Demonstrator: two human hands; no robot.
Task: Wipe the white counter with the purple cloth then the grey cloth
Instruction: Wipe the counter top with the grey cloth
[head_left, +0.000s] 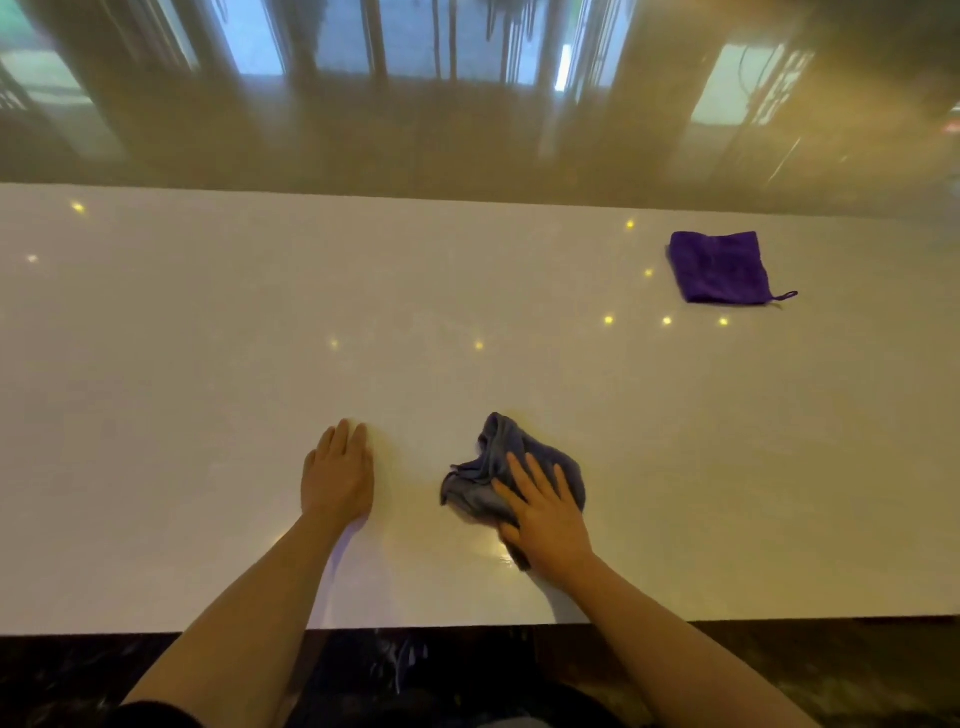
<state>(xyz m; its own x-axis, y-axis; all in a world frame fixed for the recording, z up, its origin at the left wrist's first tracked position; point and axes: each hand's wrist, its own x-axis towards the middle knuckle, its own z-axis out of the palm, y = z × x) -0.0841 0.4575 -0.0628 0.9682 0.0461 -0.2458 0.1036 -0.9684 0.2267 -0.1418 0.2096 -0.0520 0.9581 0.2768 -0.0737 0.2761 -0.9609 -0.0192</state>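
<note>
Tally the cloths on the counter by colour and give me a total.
Purple cloth: 1, lying flat at the far right of the counter, untouched.
Grey cloth: 1, bunched under the right hand.
Total: 2 cloths.
The left hand rests flat on the counter, holding nothing.
</note>
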